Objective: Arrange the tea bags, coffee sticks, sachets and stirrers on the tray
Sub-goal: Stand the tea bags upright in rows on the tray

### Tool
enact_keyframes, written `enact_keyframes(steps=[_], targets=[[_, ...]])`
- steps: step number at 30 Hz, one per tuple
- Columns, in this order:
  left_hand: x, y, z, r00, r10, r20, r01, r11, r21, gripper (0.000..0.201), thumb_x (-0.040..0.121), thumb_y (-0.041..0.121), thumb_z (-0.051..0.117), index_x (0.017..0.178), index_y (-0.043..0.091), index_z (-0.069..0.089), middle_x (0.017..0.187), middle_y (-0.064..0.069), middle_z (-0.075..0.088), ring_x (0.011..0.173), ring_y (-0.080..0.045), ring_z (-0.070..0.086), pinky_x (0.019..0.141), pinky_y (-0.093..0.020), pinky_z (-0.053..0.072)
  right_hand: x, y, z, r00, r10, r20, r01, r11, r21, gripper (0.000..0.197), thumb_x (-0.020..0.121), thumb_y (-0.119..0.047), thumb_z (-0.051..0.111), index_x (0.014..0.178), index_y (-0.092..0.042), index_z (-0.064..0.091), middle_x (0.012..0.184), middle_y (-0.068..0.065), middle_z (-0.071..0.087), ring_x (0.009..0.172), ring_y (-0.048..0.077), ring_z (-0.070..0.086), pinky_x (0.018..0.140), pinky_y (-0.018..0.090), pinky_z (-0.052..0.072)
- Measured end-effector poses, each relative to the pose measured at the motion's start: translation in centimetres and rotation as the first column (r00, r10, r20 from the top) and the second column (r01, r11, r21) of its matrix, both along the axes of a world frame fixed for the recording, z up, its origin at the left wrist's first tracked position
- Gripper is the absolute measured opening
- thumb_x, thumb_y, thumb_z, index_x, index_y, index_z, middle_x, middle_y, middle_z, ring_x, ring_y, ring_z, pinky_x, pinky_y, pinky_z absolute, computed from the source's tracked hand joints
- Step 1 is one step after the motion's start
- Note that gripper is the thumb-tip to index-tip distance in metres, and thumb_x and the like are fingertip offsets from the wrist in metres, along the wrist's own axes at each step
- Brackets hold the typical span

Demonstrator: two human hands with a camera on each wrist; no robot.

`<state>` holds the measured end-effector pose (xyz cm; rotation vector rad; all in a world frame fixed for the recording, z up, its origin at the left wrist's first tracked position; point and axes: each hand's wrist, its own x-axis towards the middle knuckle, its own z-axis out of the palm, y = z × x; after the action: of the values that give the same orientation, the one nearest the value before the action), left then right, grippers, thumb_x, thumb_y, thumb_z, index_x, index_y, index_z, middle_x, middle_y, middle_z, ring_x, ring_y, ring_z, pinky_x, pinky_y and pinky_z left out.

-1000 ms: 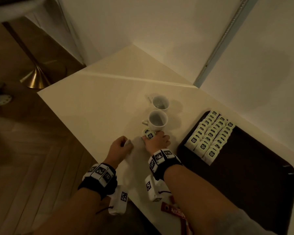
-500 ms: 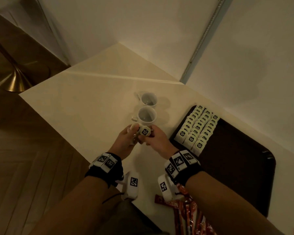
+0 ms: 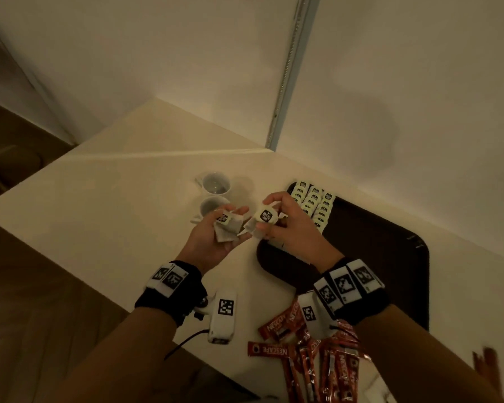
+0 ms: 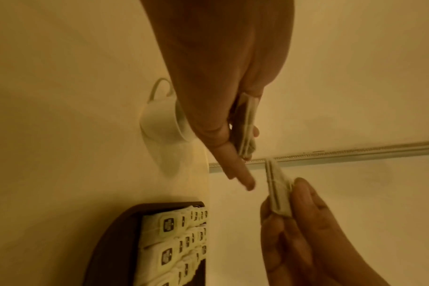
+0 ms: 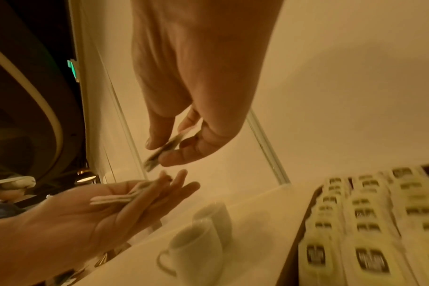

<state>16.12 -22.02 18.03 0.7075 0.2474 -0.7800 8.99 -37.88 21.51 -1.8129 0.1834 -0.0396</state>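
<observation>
My left hand (image 3: pixel 239 225) is raised over the table beside the cups and holds a few white tea bags (image 3: pixel 227 226) between thumb and fingers; the left wrist view shows these tea bags (image 4: pixel 245 123) edge-on. My right hand (image 3: pixel 264 221) pinches one tea bag (image 3: pixel 263 219) by thumb and fingertips just left of the dark brown tray (image 3: pixel 384 257). In the right wrist view that tea bag (image 5: pixel 159 152) hangs above my left palm. Several tea bags (image 3: pixel 314 205) lie in neat rows on the tray's far-left corner. Red coffee sticks (image 3: pixel 312 353) are scattered on the table near me.
Two white cups (image 3: pixel 216 184) stand on the cream table (image 3: pixel 114 216) left of the tray, the nearer one partly behind my left hand. Walls meet close behind the table. The table's left edge drops to a wooden floor. Much of the tray's dark surface is bare.
Both hands rose from the table by the near cup. They have drawn apart, each with tea bags, and the right hand has shifted toward the tray.
</observation>
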Motion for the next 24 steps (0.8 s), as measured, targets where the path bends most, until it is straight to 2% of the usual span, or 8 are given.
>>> enact_keyframes(steps=[3, 6, 8, 10, 13, 17, 21, 24], targets=[[-0.4, -1.1, 1.7, 0.995, -0.099, 0.005, 0.099, 0.993, 0.06, 0.019, 0.094, 0.023, 0.047, 0.079, 0.014, 0.053, 0.088, -0.005, 0.062, 0.074, -0.018, 0.07, 0.057, -0.028, 0.056, -0.1, -1.5, 2.7, 0.999, 0.045, 0.022, -0.044, 0.997, -0.059, 0.029, 0.079, -0.003, 0.072, 0.095, -0.015, 0.05, 0.095, 0.005, 0.049, 0.066, 0.014, 0.057, 0.063, 0.029, 0.057], [-1.1, -1.9, 3.4, 0.918, -0.302, 0.256, 0.243, 0.94, 0.238, 0.025, 0.084, 0.043, 0.055, 0.09, 0.019, 0.059, 0.082, 0.001, 0.064, 0.069, -0.012, 0.062, 0.048, -0.019, 0.046, 0.0, -2.5, 4.8, 0.994, 0.104, 0.047, -0.094, 0.98, -0.178, 0.013, 0.082, -0.006, 0.069, 0.089, -0.01, 0.059, 0.092, 0.006, 0.055, 0.062, 0.013, 0.058, 0.059, 0.019, 0.052], [-1.4, -2.4, 4.5, 0.813, -0.387, 0.436, 0.283, 0.916, 0.285, 0.031, 0.083, 0.041, 0.056, 0.103, 0.017, 0.058, 0.084, 0.003, 0.064, 0.069, -0.01, 0.057, 0.048, -0.018, 0.041, 0.0, -3.1, 6.0, 0.986, 0.131, 0.099, -0.097, 0.952, -0.291, 0.005, 0.087, -0.009, 0.065, 0.091, -0.01, 0.062, 0.087, 0.01, 0.062, 0.064, 0.01, 0.058, 0.061, 0.019, 0.051], [-1.4, -2.6, 5.4, 0.699, -0.416, 0.582, 0.209, 0.897, 0.39, 0.019, 0.088, 0.028, 0.062, 0.102, 0.015, 0.06, 0.076, 0.007, 0.064, 0.066, -0.006, 0.056, 0.049, -0.02, 0.04, -0.1, -3.7, 7.0, 0.975, 0.151, 0.166, -0.076, 0.918, -0.388, 0.01, 0.088, -0.012, 0.063, 0.098, -0.011, 0.06, 0.078, 0.011, 0.064, 0.062, 0.007, 0.055, 0.062, 0.016, 0.046], [-1.0, -3.0, 6.5, 0.579, -0.418, 0.7, 0.049, 0.875, 0.481, 0.009, 0.085, 0.013, 0.067, 0.094, 0.013, 0.067, 0.066, 0.01, 0.063, 0.06, -0.003, 0.053, 0.047, -0.02, 0.041, -0.2, -4.5, 8.2, 0.967, 0.141, 0.213, -0.029, 0.888, -0.459, 0.014, 0.088, -0.016, 0.065, 0.101, -0.013, 0.061, 0.077, -0.004, 0.068, 0.071, 0.003, 0.062, 0.065, 0.013, 0.045], [-0.9, -3.9, 8.2, 0.519, -0.319, 0.793, -0.107, 0.896, 0.431, 0.026, 0.076, 0.011, 0.074, 0.102, 0.016, 0.069, 0.071, 0.012, 0.066, 0.055, -0.007, 0.05, 0.042, -0.021, 0.039, -0.1, -4.9, 9.6, 0.946, 0.181, 0.269, 0.018, 0.798, -0.603, 0.012, 0.086, -0.02, 0.065, 0.096, -0.015, 0.07, 0.081, -0.01, 0.066, 0.073, 0.005, 0.061, 0.066, 0.012, 0.044], [-1.0, -4.6, 9.6, 0.47, -0.341, 0.814, -0.146, 0.88, 0.452, 0.009, 0.078, 0.008, 0.072, 0.078, 0.011, 0.064, 0.055, 0.013, 0.059, 0.043, -0.001, 0.048, 0.039, -0.018, 0.036, 0.1, -4.5, 11.4, 0.936, 0.215, 0.28, 0.012, 0.773, -0.634, 0.016, 0.084, -0.021, 0.068, 0.099, -0.017, 0.068, 0.078, -0.006, 0.065, 0.07, 0.006, 0.058, 0.067, 0.015, 0.045], [-1.2, -4.9, 10.2, 0.516, -0.322, 0.793, -0.115, 0.892, 0.438, 0.005, 0.083, 0.004, 0.067, 0.08, 0.006, 0.064, 0.054, 0.006, 0.056, 0.039, -0.003, 0.041, 0.04, -0.019, 0.034, 0.3, -4.1, 12.7, 0.926, 0.25, 0.282, 0.003, 0.744, -0.668, 0.012, 0.083, -0.026, 0.067, 0.093, -0.019, 0.069, 0.077, -0.01, 0.065, 0.07, 0.004, 0.057, 0.067, 0.018, 0.047]])
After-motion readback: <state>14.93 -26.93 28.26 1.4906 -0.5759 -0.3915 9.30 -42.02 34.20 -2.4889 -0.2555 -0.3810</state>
